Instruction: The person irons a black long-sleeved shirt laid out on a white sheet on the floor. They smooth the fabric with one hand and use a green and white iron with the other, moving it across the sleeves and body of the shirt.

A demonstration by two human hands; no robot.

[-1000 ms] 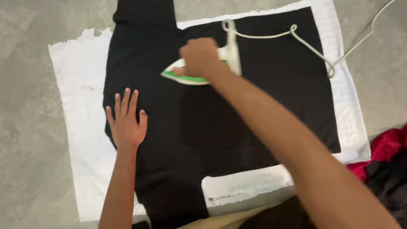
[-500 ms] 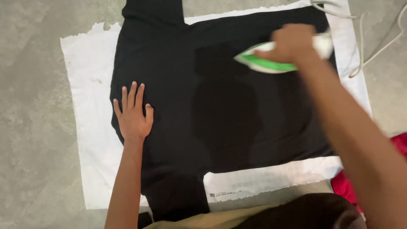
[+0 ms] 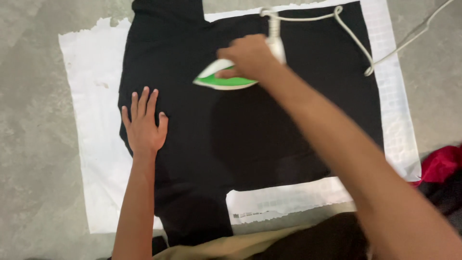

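Right hand: the right hand (image 3: 248,55) is clamped around the handle of the green and white iron (image 3: 226,77), upper centre of the frame, fingers wrapped tight.
Iron: its flat side rests on the black garment (image 3: 269,130), the pointed tip aimed toward the left of the frame.
Cord: the white cord (image 3: 337,21) runs from the iron's rear along the garment's top edge, loops down near the upper right, then leaves the frame at the top right corner.
Left hand: the left hand (image 3: 143,123) lies flat, fingers spread apart, gripping nothing, pressed on the garment's left edge, centre left of the frame.
Garment: spread flat across the middle; one sleeve reaches past the top edge of the frame, another runs down to the bottom centre.
Underlay: a white sheet (image 3: 91,86) sits beneath the garment, showing as a wide band at the left with a ragged upper edge, a narrow strip at the right, and a patch at lower centre.
Open room: between the two hands lies a broad stretch of bare black cloth; the garment's right half is open save for the cord.
Surroundings: grey concrete floor (image 3: 33,144) frames the sheet at left and top right; a red cloth (image 3: 440,163) lies just beside the sheet's lower right corner.
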